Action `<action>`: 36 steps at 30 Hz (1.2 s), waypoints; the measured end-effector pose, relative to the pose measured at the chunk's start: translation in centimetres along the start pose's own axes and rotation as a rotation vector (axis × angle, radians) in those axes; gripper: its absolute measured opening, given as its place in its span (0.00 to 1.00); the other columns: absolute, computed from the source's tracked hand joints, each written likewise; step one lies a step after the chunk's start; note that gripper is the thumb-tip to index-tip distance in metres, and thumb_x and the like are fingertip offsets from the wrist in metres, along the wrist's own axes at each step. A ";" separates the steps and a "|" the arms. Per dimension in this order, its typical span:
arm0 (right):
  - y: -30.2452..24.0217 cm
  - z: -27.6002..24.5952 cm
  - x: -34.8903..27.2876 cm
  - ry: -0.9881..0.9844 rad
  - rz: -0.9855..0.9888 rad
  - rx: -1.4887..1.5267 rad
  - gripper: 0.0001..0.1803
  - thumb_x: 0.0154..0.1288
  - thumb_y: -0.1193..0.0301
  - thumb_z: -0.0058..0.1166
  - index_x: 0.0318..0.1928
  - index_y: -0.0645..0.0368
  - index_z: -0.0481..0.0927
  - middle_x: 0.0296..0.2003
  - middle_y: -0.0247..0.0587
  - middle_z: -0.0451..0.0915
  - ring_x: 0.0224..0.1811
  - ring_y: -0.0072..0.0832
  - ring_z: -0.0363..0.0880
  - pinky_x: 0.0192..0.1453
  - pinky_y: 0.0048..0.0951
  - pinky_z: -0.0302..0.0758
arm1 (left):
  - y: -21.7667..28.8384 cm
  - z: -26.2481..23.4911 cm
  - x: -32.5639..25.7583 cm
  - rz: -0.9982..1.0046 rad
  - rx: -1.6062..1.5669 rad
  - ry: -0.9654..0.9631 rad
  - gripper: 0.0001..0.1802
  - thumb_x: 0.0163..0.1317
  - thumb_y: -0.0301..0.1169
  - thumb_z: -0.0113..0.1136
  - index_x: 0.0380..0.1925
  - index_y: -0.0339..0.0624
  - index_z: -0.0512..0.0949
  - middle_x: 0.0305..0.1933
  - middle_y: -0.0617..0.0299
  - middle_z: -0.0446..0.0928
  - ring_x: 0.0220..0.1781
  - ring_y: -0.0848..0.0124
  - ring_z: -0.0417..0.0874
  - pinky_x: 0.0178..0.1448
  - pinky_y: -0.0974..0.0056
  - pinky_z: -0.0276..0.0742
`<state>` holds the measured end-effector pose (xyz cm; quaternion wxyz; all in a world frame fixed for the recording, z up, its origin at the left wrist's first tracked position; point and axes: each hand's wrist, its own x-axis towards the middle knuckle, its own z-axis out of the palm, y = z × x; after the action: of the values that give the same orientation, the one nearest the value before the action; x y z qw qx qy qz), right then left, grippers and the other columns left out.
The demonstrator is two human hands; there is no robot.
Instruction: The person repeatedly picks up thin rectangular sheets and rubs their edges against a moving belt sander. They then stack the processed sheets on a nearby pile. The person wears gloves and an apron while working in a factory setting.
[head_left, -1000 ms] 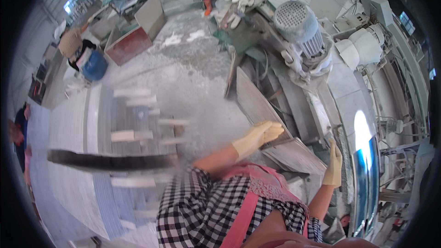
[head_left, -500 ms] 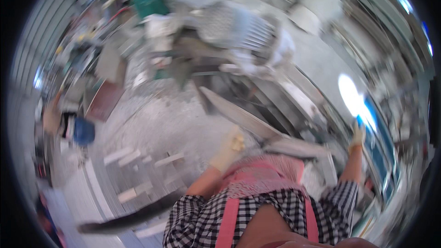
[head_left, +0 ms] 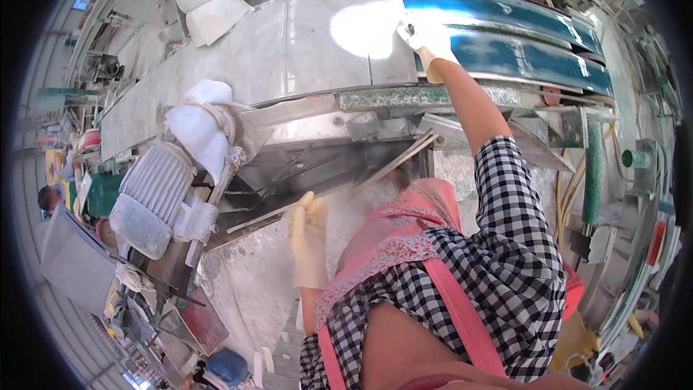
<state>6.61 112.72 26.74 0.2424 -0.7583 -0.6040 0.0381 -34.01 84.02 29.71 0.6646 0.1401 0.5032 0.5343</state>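
Note:
My right hand (head_left: 424, 45), in a pale rubber glove, reaches out to the line where a light grey slab (head_left: 328, 50) meets a glossy blue surface (head_left: 512, 54). Strong glare washes out part of that glove; its fingers look bent together, and whatever they hold, if anything, I cannot make out. Down by my pink apron (head_left: 386, 235) hangs my left hand (head_left: 308, 235), gloved alike, fingers curled in with nothing visible in them.
A dusty ribbed motor (head_left: 153, 191) with white cloth (head_left: 202, 126) wrapped beside it stands at the left. A green roller brush (head_left: 592, 173) hangs at the right. Below left sit a blue container (head_left: 227, 367) and a reddish-brown panel (head_left: 202, 318).
My view has swung to the right, bringing the slabs and blue surface to the top centre. My right arm now stretches forward over them; my left hand stays low near the apron.

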 end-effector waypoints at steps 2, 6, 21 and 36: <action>-0.8 1.7 1.2 -0.027 0.051 -0.010 0.20 0.60 0.54 0.60 0.48 0.50 0.82 0.44 0.44 0.83 0.45 0.41 0.81 0.51 0.40 0.78 | 0.0 -0.3 0.4 0.020 0.007 -0.097 0.22 0.73 0.38 0.52 0.60 0.33 0.74 0.58 0.50 0.77 0.60 0.60 0.78 0.70 0.53 0.71; -2.9 2.9 2.9 -0.092 0.469 0.582 0.27 0.63 0.62 0.62 0.61 0.57 0.74 0.48 0.47 0.80 0.49 0.39 0.79 0.55 0.40 0.75 | 0.1 -2.8 -0.1 0.030 -0.026 0.088 0.22 0.73 0.39 0.53 0.58 0.33 0.75 0.58 0.51 0.77 0.60 0.59 0.78 0.69 0.53 0.72; -13.1 -1.3 -1.9 -0.154 0.335 0.586 0.13 0.67 0.67 0.52 0.47 0.59 0.81 0.39 0.44 0.83 0.41 0.33 0.79 0.46 0.35 0.75 | 5.7 0.9 3.2 0.071 0.133 -0.163 0.20 0.76 0.40 0.48 0.57 0.37 0.75 0.52 0.51 0.81 0.56 0.65 0.81 0.64 0.61 0.73; -3.6 -3.6 -1.1 0.134 -0.143 0.224 0.10 0.65 0.66 0.55 0.42 0.56 0.83 0.34 0.55 0.82 0.38 0.53 0.81 0.41 0.48 0.78 | 3.9 23.4 21.7 0.569 1.366 -0.368 0.27 0.66 0.45 0.56 0.62 0.46 0.75 0.62 0.52 0.77 0.64 0.58 0.76 0.68 0.56 0.67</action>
<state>4.30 111.12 31.14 0.3676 -0.6825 -0.6306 0.0372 -18.74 112.26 31.94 0.3398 0.7313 0.5477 0.2230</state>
